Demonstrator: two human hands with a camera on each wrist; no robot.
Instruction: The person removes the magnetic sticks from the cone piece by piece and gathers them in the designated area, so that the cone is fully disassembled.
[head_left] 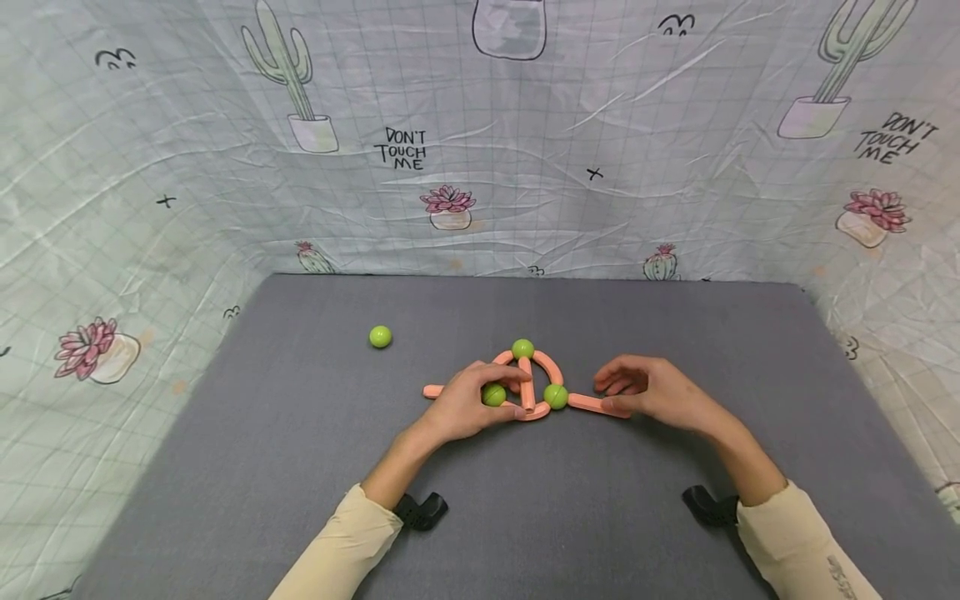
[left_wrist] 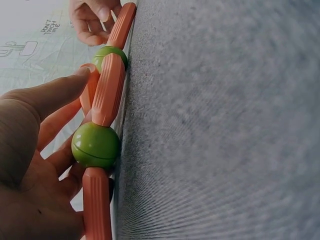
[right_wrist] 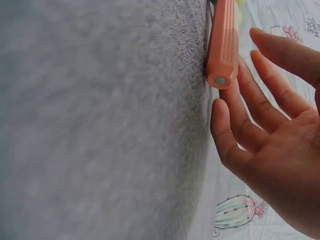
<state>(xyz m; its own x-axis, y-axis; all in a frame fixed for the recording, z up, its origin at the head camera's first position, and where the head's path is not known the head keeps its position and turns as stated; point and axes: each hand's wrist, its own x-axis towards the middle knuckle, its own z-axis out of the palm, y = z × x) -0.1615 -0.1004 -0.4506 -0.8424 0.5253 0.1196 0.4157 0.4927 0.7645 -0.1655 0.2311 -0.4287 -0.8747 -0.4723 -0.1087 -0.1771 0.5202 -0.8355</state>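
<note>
When looking from the head camera, can make out a ring [head_left: 551, 367] of curved orange rods and green balls, resting on a grey tabletop [head_left: 570, 500]. Can see a straight middle rod [head_left: 527, 387] over the ring, running from its far ball [head_left: 522, 348] toward its near side, and the left hand [head_left: 461, 406] at the ring's left, thumb and index finger closed in on that rod. Looking from the left wrist, can see the thumb laid against a rod end, other fingers curved behind; cannot tell how firmly. Can also follow there a left rod [head_left: 432, 391] up to the ring's left ball [head_left: 493, 394], a join hidden by the hand in the head view. Can find a right rod [head_left: 588, 403] pointing outward from the ring's right side, with the right hand [head_left: 660, 393] at its outer end, seemingly thumb to rod. Looking from the right wrist, can see instead a gap beside the thumb, loosely bent fingers spread apart, and a small silvery disc [right_wrist: 219, 80] in the rod's end; cannot tell about fingertip contact behind. Can spot a loose green ball [head_left: 380, 337] only from the head, beyond the ring and leftward, well apart.
</note>
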